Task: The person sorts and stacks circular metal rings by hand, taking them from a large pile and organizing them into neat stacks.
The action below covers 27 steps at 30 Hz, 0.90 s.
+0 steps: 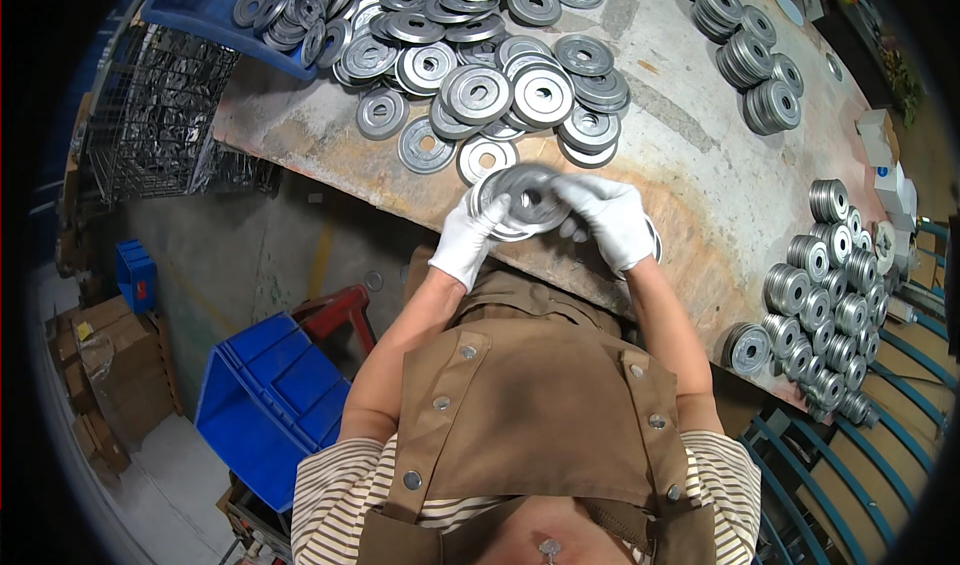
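Note:
My gloved left hand (466,233) grips the left edge of some round grey metal discs (500,227) with centre holes, held over the table's near edge. On top is a motion-blurred metal disc (527,197); my gloved right hand (610,217) has its fingers closed at its right rim. How many discs lie under it is hard to tell. Another disc (655,237) shows partly behind my right wrist. Just beyond my hands lies a loose heap of the same discs (478,95), overlapping at many angles.
The worn table (690,205) carries rows of stacked discs at far right (745,60) and near right (820,305). A blue bin of discs (200,5) stands far left beside a wire cage (160,115). On the floor are a blue crate (265,390) and cardboard boxes (120,355).

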Motion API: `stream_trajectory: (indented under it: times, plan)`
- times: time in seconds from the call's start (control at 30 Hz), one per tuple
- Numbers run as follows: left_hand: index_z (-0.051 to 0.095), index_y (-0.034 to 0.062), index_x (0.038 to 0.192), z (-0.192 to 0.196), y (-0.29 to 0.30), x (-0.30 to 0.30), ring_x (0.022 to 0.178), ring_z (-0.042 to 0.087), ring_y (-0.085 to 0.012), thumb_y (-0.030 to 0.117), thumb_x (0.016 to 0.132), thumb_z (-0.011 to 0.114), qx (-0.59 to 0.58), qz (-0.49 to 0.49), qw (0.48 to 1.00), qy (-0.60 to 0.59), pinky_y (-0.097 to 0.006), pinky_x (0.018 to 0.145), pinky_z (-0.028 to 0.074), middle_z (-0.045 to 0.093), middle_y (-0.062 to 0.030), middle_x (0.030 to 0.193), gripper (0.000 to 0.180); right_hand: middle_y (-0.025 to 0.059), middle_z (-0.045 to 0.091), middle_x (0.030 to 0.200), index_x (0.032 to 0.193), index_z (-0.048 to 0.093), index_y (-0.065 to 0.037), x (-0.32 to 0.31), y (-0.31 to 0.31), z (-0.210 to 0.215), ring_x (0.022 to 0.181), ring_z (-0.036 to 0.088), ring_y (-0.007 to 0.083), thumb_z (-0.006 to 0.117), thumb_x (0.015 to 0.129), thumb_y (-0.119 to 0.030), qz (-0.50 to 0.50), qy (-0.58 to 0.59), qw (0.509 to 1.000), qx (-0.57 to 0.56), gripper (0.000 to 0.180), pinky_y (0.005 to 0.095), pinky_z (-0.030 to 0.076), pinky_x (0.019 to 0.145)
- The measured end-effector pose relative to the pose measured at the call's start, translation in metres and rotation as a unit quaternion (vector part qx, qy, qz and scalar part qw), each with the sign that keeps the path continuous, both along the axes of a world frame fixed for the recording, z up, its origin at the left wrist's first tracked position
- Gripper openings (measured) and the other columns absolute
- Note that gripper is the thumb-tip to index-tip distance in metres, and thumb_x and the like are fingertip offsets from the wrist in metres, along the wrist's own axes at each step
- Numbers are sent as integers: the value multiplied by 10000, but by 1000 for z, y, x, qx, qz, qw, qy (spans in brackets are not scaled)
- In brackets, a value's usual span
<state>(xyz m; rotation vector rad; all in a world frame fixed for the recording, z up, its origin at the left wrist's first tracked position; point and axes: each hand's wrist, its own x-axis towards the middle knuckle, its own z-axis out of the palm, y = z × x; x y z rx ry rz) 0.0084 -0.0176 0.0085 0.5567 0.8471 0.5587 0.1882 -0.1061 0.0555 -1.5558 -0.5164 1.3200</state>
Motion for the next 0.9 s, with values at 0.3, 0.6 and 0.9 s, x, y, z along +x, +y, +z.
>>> stream_trajectory:
  times: [0.3,0.6,0.9]
  plan:
    - [576,-23,1215,-15,-3,-6,941,665,-161,-18,832,708,-23,-17,999,37,-296,815,562,671,-88,1088,405,75,646,992,1003,649,-105,34,81,-27,869,632,274,733,749,-232,5,-793,573,208,296,366,510,732]
    - [573,-23,1217,-15,10,-13,942,671,-172,-6,837,709,-40,6,996,75,-296,797,568,669,-101,1088,404,64,717,857,1196,650,-48,40,43,-28,734,663,176,747,836,-224,-130,-368,904,172,412,298,528,687]
    - [559,-14,1239,-5,10,-3,971,659,-168,19,875,683,-6,5,1000,20,-306,827,560,658,-90,1122,386,85,697,838,1178,614,97,17,0,-11,584,601,79,727,862,-138,-168,35,985,11,410,187,448,474]
